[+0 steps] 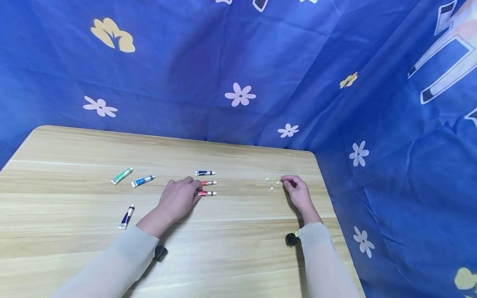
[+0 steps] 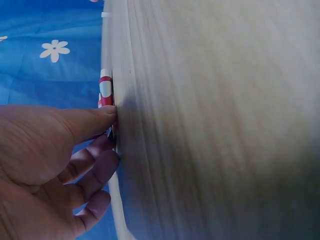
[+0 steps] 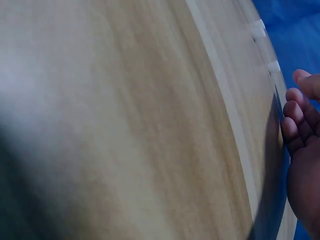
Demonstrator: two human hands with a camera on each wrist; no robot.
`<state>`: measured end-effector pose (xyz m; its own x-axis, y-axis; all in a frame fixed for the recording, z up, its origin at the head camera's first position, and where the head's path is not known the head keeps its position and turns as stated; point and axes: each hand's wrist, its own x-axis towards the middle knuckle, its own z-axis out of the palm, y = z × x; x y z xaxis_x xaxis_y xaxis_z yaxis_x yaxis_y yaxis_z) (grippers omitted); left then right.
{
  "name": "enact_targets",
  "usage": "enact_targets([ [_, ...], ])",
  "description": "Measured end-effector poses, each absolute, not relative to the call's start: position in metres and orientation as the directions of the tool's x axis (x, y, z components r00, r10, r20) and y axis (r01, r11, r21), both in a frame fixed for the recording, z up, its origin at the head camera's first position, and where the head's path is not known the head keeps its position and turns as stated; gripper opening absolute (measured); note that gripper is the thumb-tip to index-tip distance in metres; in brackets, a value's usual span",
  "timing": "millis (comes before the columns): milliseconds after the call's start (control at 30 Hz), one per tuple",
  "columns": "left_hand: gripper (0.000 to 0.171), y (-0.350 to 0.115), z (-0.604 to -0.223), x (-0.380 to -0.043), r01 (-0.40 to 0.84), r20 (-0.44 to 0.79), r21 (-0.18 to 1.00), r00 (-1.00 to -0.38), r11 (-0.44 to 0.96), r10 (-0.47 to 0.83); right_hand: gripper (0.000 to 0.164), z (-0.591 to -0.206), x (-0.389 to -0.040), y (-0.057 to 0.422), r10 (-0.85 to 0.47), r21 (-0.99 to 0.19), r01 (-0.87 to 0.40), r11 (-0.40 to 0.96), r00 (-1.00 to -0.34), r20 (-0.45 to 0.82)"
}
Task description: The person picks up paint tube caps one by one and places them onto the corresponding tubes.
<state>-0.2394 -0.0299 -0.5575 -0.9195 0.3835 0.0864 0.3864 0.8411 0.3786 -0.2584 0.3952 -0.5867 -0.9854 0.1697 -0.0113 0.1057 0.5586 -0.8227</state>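
Observation:
My left hand (image 1: 180,198) pinches the back end of a red paint tube (image 1: 208,193) lying on the table; in the left wrist view the thumb and fingers meet at the red tube (image 2: 105,89). Beside it lie an orange-red paint tube (image 1: 209,183), partly covered by the fingers, and a dark blue paint tube (image 1: 205,173). On the right, my right hand (image 1: 297,192) hovers low with loosely bent fingers, and nothing shows between them. Just left of its fingertips are small white caps (image 1: 278,182), also seen in the right wrist view as white pieces (image 3: 273,66).
On the table's left side lie a green paint tube (image 1: 122,176), a blue paint tube (image 1: 143,181) and a dark purple paint tube (image 1: 127,217). The wooden table (image 1: 238,248) meets a blue patterned cloth (image 1: 208,74) at its back and right edges.

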Motion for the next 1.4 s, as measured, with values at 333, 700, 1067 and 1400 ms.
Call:
enact_targets([
  [333,0.019,-0.028,-0.561,-0.241,0.378,0.105,0.418,-0.924,0.826,0.369,0.022,-0.589,-0.263,0.4,0.132,-0.781,0.111,0.614,-0.991,-0.037],
  [700,0.029,-0.046,-0.55,-0.223,0.297,0.082,0.493,-0.951,0.817,0.297,0.026,-0.592,-0.267,0.399,0.06,-0.705,0.069,0.706,-0.997,-0.037],
  [1067,0.035,-0.107,-0.537,-0.201,0.106,0.024,0.528,-0.994,0.843,0.11,0.024,-0.588,-0.265,0.396,0.064,-0.704,0.088,0.705,-0.996,-0.061],
  [1400,0.043,-0.177,-0.554,-0.18,-0.063,-0.082,0.505,-0.996,0.861,-0.024,0.02,-0.589,-0.264,0.392,0.071,-0.714,0.087,0.695,-0.996,-0.052],
])
